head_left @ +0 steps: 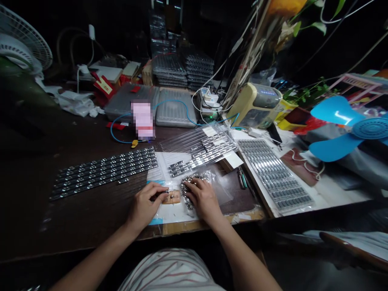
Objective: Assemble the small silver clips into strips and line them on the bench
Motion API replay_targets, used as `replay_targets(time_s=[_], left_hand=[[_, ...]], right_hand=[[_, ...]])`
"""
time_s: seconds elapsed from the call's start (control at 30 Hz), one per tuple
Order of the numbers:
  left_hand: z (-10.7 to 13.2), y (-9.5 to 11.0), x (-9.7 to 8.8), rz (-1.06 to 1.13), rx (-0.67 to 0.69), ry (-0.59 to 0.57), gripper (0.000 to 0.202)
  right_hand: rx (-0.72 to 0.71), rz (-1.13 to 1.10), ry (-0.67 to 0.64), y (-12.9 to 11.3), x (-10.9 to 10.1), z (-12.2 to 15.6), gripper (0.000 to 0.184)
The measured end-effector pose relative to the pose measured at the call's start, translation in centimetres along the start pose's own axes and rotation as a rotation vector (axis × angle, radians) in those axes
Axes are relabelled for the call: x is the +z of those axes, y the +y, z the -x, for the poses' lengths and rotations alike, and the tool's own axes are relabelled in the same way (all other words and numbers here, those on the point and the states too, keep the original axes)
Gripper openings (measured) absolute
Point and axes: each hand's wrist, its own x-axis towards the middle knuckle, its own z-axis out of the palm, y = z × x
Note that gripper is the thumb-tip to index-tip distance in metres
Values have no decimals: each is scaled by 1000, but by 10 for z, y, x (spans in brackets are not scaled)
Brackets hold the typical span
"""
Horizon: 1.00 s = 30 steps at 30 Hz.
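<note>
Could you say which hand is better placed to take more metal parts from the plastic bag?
Probably the right hand: it rests on the bagged metal parts; the left hand is further off.

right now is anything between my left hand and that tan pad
Nothing visible stands in the way: the fingertips of the left hand are already at the edge of the tan pad. The right hand rests on a clear bag of small metal parts on the pad's far side, not between them.

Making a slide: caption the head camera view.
Left hand at a small tan pad, right hand on a bagged heap of metal parts, rows of metal strips alongside.
</note>
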Motion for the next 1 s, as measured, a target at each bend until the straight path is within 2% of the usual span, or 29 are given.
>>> replay_targets(time_s=[0.13, 0.33, 0.53, 0.67, 1.0], left_hand=[[-2, 3, -2, -4, -2, -5, 13], [-16, 16, -6, -30, 5, 13, 14], [-15, 26, 12, -66, 107, -131, 14], [-9, 24, 19, -122, 156, -172, 13], [-8, 18, 20, -160, 167, -212, 12]], right_hand=[[39, -76, 53, 4, 12, 6, 11], [39, -169, 131, 5, 17, 7, 11], [53, -182, 174, 8, 19, 9, 17], [63, -217, 174, 7, 16, 9, 19], [95, -243, 174, 4, 14, 10, 13]])
